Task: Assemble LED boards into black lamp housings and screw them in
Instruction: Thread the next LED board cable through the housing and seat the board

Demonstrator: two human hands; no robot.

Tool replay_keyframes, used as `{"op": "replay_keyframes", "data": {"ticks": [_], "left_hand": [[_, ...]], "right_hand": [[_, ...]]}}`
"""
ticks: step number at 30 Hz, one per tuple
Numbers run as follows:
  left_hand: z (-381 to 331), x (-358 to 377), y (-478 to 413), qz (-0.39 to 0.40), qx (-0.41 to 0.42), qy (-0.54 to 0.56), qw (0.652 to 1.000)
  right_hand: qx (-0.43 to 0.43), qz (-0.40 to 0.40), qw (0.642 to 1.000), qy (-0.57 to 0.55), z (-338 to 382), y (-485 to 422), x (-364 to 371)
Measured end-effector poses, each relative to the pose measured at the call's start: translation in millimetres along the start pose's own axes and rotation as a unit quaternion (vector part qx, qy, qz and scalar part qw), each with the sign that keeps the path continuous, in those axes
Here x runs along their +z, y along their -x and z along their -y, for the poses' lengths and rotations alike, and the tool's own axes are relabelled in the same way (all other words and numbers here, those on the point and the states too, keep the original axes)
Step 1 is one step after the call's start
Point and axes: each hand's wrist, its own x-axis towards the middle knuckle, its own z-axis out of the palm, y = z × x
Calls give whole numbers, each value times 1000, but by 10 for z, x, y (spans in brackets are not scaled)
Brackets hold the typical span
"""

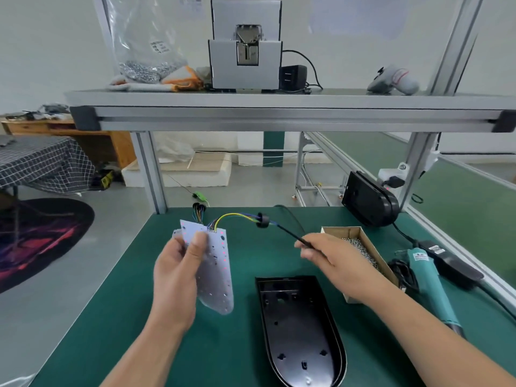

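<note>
Two bare hands are working above the green mat (229,331). The left hand (176,275) is gripping a white LED board (216,272), thumb pressed on its upper face, holding it upright and slightly tilted over the mat; a second board seems to be lying behind it. The right hand (340,263) is pinching the black cable (290,235) running from the board's coloured wires (231,218) through a black grommet (262,220). An open black lamp housing (301,331) is lying on the mat between the forearms, just right of the board. Behind the right hand, a cardboard box of screws (360,247) is sitting, with a teal electric screwdriver (430,283) lying farther right.
</note>
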Motion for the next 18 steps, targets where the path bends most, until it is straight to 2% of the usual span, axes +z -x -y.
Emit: {"op": "replay_keyframes", "data": {"ticks": [5, 10, 14, 18], "left_hand": [[20, 160, 134, 143, -100, 70, 982], [4, 176, 198, 259, -132, 88, 953], [42, 184, 179, 219, -122, 76, 965], [-27, 113, 111, 171, -143, 117, 968]], "right_hand": [[-52, 19, 998, 38, 240, 19, 77], [-104, 76, 984, 119, 577, 20, 194], [-129, 77, 982, 111, 705, -25, 254], [-142, 42, 975, 163, 515, -118, 223]]}}
